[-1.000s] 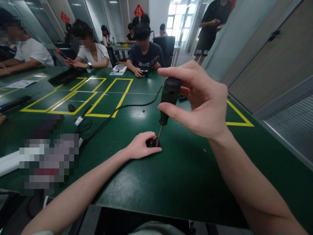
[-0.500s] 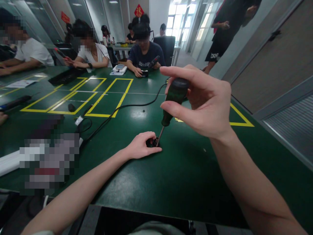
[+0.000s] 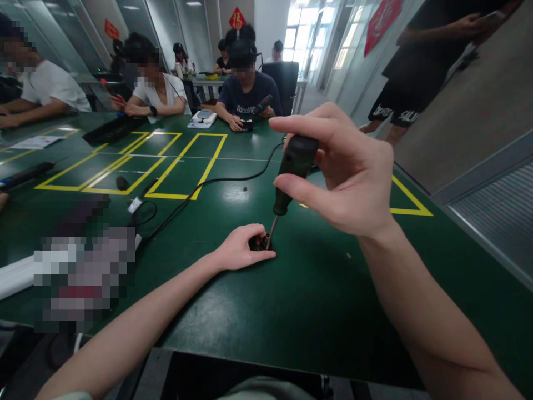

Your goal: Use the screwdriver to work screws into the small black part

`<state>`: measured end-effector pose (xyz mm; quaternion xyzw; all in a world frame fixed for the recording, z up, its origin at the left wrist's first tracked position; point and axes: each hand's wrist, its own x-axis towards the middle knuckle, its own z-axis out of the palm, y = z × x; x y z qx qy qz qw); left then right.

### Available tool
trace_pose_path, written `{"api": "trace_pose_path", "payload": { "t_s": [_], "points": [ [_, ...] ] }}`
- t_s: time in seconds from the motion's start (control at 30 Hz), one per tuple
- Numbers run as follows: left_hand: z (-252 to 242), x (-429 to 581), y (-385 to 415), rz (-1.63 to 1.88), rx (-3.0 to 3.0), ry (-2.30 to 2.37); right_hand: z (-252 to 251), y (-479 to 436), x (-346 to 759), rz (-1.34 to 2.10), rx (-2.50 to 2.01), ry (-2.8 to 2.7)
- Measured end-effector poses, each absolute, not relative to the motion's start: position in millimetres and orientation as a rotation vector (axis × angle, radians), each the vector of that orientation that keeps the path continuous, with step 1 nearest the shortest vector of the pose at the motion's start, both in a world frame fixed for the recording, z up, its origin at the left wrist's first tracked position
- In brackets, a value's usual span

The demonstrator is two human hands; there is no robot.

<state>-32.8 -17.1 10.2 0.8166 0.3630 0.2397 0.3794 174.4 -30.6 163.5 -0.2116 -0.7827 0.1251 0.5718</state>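
Observation:
My right hand (image 3: 350, 172) grips the dark handle of a screwdriver (image 3: 297, 166) between thumb and fingers. Its thin metal shaft slants down and left to a small black part (image 3: 263, 241) on the green table (image 3: 233, 328). Curled around that part, my left hand (image 3: 244, 247) rests on the tabletop and holds it with thumb and fingers. The shaft's tip meets the part at its right side; the exact contact point is too small to make out. Most of the part is hidden by my left fingers.
A black cable (image 3: 216, 180) crosses the table beyond my left hand. Blurred-out items (image 3: 91, 272) lie at the left near the edge. Yellow tape outlines (image 3: 170, 196) mark the surface. Several people sit around, one across holding a dark tool (image 3: 263, 104); another person (image 3: 420, 66) stands at right.
The screwdriver handle has turned slightly within my right fingers, and its top has shifted a little left. My left hand stays put. The standing person has come closer on the right.

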Motion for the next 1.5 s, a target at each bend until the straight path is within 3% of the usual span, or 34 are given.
{"api": "trace_pose_path", "payload": {
  "t_s": [0.23,0.43,0.67,0.97,1.5],
  "points": [
    [11.4,-32.7,-17.6,0.608,2.091,0.927,165.9,-33.1,175.4,0.388,-0.380,-1.898],
    [11.2,-32.6,-16.9,0.598,2.110,0.940,165.1,-35.1,172.8,0.262,-0.562,-1.837],
    [8.8,-32.9,-16.6,0.614,2.086,0.928,159.2,-33.6,172.0,0.423,-0.540,-1.815],
    [10.5,-32.9,-16.9,0.620,2.088,0.919,163.9,-35.0,172.5,0.240,-0.538,-1.854],
    [10.6,-32.2,-17.0,0.620,2.097,0.914,156.3,-34.3,171.2,0.280,-0.501,-1.796]
  ]
}}
